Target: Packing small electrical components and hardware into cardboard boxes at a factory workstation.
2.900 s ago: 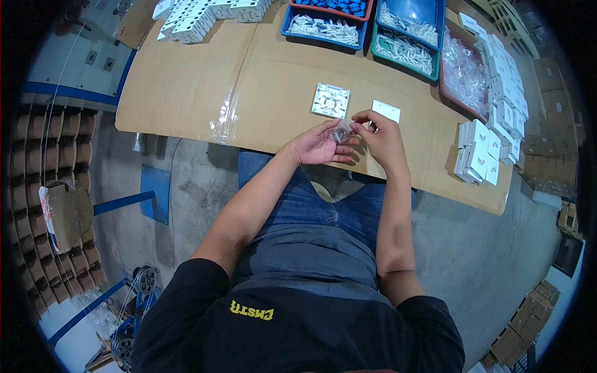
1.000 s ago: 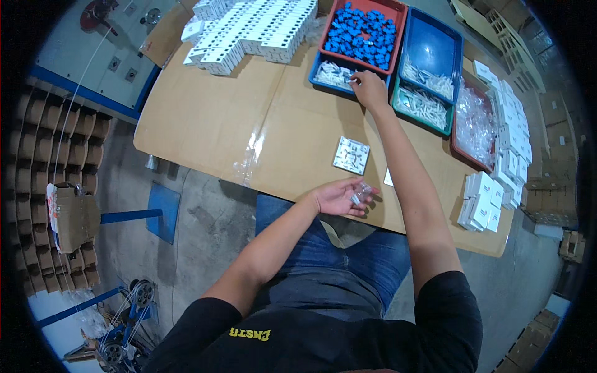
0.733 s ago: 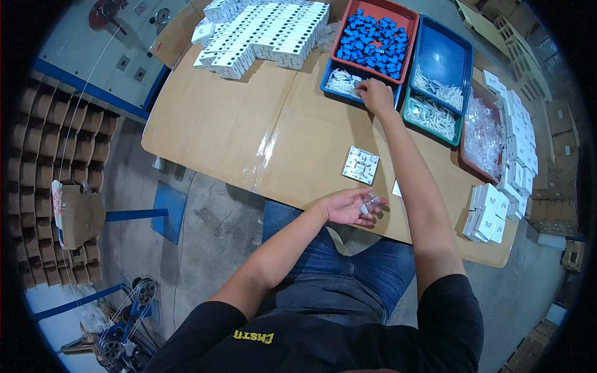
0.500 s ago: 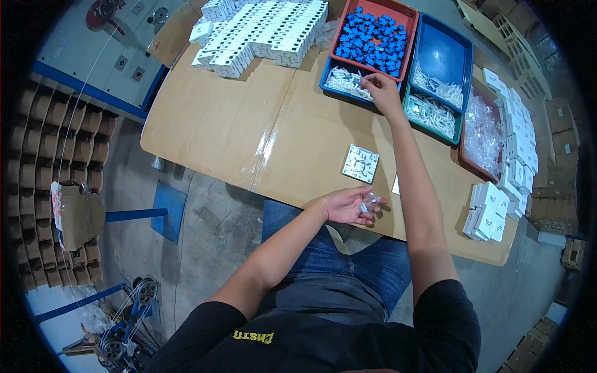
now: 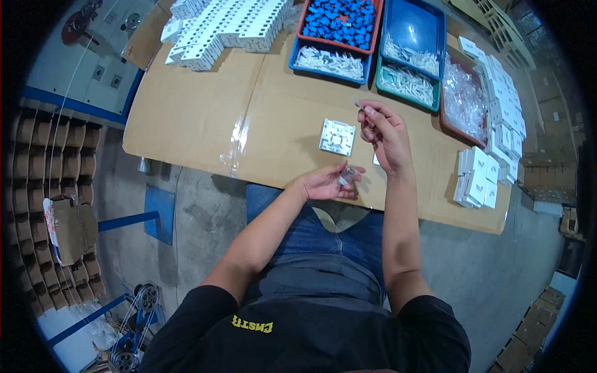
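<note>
A small clear plastic bag (image 5: 348, 176) rests in the curled fingers of my left hand (image 5: 322, 184), palm up at the table's near edge. My right hand (image 5: 387, 133) is raised over the table, thumb and fingertips pinching a small slim piece (image 5: 359, 104) too small to make out well. Just beyond my left hand lies a white square plate (image 5: 337, 137) with a moulded frame. Another white piece (image 5: 376, 160) shows beside my right wrist, mostly hidden by it. Farther off, a dark blue tray (image 5: 329, 76) holds many slim white pieces.
Behind that tray stands a red tray (image 5: 339, 45) of blue parts. Farther right are a blue tray (image 5: 415, 28), a green tray (image 5: 407, 102) of white pieces and a red tray (image 5: 461, 138) of clear bags. White boxes (image 5: 230, 31) and stacked white plates (image 5: 476, 177) line the cardboard-covered table (image 5: 186, 112).
My right hand has drawn back from the dark blue tray toward me, a small slim piece in its fingertips. My left hand keeps the bag. The whole view has shifted slightly.
</note>
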Demonstrator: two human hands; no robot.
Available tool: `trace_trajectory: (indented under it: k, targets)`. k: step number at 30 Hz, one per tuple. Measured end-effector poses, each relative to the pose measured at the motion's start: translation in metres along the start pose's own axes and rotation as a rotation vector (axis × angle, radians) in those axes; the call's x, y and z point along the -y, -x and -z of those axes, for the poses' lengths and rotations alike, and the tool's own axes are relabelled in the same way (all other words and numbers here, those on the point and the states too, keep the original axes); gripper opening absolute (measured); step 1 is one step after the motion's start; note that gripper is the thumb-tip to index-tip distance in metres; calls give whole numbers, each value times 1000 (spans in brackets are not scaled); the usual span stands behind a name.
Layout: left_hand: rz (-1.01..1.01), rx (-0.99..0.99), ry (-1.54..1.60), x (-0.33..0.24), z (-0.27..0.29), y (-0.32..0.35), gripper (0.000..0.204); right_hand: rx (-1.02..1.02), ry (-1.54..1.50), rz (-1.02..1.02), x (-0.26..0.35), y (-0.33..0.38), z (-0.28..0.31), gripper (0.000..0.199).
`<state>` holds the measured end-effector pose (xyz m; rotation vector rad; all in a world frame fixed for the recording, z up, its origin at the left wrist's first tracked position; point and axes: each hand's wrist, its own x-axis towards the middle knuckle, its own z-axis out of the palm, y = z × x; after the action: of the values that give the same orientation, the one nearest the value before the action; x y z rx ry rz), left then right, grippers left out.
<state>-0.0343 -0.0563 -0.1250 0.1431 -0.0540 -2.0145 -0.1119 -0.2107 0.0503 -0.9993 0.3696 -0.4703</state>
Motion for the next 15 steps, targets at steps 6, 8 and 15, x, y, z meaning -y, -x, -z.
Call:
trace_trajectory:
  k: [6, 8, 15]
  targets:
    - [-110, -62, -76, -8, -6, 2, 61, -200, 416, -45, -24, 48, 31, 13]
    - [-102, -32, -45, -9, -3, 2, 60, -232, 464, -55, -31, 65, 40, 11]
    - [-146, -22, -117, -5, -10, 4, 63, -242, 687, 17, -45, 86, 57, 12]
